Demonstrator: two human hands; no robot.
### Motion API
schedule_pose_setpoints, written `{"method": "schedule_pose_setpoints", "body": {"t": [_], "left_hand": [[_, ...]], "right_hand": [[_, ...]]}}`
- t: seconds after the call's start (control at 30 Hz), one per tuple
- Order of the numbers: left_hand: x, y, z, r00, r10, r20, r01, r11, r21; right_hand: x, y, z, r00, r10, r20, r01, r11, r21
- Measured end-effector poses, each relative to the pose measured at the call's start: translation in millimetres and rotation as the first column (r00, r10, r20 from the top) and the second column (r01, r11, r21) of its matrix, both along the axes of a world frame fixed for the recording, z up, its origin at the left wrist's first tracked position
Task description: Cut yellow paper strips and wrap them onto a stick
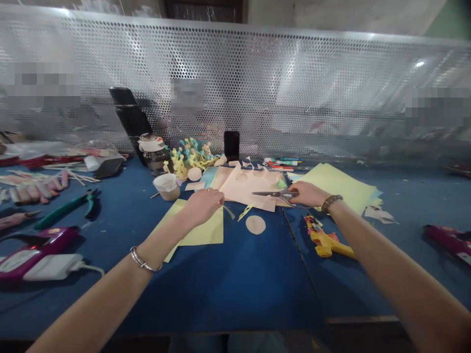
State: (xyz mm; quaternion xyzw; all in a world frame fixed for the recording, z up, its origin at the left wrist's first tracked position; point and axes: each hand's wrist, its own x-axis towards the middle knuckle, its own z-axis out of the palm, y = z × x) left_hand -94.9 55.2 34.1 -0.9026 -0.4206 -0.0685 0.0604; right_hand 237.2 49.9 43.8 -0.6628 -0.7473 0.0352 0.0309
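A pair of scissors (270, 194) is gripped in my right hand (306, 193), its blades pointing left over a pale pink paper sheet (235, 189) with a scalloped far edge. My left hand (205, 206) hovers above or rests on a yellow-green paper sheet (204, 233); its fingers are curled together, and anything between them is hidden. A thin paper strip (228, 212) lies just right of those fingertips. In front of the pink sheet lie a pale paper circle (255, 224) and a yellow-green scrap (246, 212).
Left of my hands are a white cup (167, 186), teal pliers (66, 208) and a purple glue gun (40, 250). A yellow tool (326, 241) lies beneath my right forearm. Behind stand a phone (231, 144), a dark bottle (130, 117) and a perforated metal panel (257, 73).
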Motion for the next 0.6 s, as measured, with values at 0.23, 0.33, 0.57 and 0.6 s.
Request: {"method": "schedule_pose_setpoints", "body": {"t": [0.23,0.33,0.57,0.6], "left_hand": [[19,-24,10.9,0.714,0.214,0.667,0.148,0.884,-0.443],[26,-34,4.7,0.619,0.294,0.728,0.214,0.829,-0.516],[27,-44,-7.8,0.573,0.315,0.757,0.261,0.805,-0.533],[27,-45,-7.2,0.543,0.308,0.781,0.220,0.846,-0.486]], "right_hand": [[-70,-32,5.6,0.865,0.149,-0.480,-0.071,0.982,0.176],[-98,-45,-1.6,0.598,0.288,-0.748,-0.208,0.957,0.201],[-107,-60,-21.5,0.443,0.244,-0.863,-0.120,0.970,0.213],[-107,-63,-22.0,0.460,0.284,-0.841,-0.073,0.956,0.283]]}}
